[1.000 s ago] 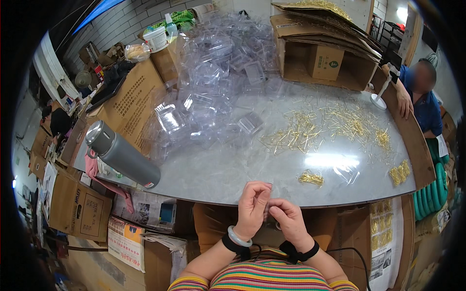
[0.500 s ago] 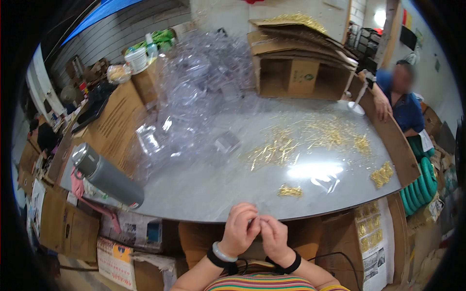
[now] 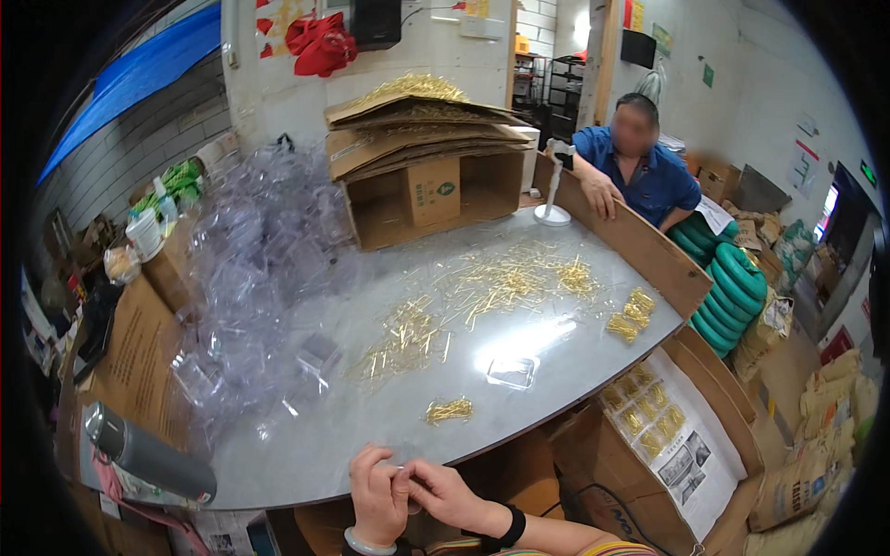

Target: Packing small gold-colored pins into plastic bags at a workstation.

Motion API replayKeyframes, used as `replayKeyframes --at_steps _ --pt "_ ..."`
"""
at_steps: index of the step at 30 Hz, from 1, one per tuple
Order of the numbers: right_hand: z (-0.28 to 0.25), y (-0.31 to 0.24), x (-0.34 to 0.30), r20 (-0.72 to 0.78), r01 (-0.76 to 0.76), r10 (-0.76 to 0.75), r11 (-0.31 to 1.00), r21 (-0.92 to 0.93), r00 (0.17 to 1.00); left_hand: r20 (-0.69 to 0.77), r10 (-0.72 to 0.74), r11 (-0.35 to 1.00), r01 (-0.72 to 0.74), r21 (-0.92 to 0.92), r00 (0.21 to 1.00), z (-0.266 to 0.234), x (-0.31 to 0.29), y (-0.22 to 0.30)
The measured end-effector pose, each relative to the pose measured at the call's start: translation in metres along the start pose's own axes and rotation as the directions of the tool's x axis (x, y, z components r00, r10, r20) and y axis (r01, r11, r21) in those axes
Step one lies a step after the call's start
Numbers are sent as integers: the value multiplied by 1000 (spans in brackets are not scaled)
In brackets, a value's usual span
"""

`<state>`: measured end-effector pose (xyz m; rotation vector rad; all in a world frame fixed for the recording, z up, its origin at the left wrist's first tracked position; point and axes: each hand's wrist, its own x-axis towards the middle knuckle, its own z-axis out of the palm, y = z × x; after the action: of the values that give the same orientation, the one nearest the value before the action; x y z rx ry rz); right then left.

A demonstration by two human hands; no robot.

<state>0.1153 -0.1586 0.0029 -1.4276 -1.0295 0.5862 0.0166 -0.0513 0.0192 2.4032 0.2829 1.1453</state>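
Note:
My left hand (image 3: 375, 491) and my right hand (image 3: 447, 496) meet at the front edge of the grey table (image 3: 278, 463). Both are closed, fingertips pressed together around something small and pale that I cannot make out. Just beyond them lies a small bundle of gold, thin strips (image 3: 449, 410). Farther back, loose gold strips (image 3: 505, 283) are scattered over the tabletop. More gold bundles (image 3: 631, 315) rest near the right edge. A large heap of clear plastic boxes (image 3: 260, 241) covers the left side, with one box (image 3: 318, 354) at its near edge.
A grey flask (image 3: 148, 454) stands at the left front corner. Stacked cardboard (image 3: 431, 148) and a white stand (image 3: 552, 215) are at the back. Another person's hand (image 3: 603, 196) rests on the cardboard side wall (image 3: 640, 236). Gold bundles (image 3: 649, 408) lie on newspaper at lower right.
The view has swung to the right and upward, so the table and my hands appear farther left. My hands stay together at the table edge, fingers still pinched.

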Motion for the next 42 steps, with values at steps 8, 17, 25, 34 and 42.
replayKeyframes --at_steps 8,17,25,34,42 --pt "-3 -6 -10 -190 194 -230 963 -189 954 -90 -397 900 406 155 914 -17 -2 -35" --pt "-15 -1 -13 -202 280 -340 919 -277 918 -30 -692 424 373 -826 721 -43 97 -75" --pt "-54 -23 1 -114 83 -153 882 -464 982 -217 -615 529 192 -827 758 -39 71 -54" --pt "-80 -59 169 281 224 -32 691 -687 959 -55 -408 913 407 -28 911 -17 1 -73" --pt "-94 -45 138 187 249 -165 597 -762 968 -39 -218 959 222 175 975 -23 -17 -63"
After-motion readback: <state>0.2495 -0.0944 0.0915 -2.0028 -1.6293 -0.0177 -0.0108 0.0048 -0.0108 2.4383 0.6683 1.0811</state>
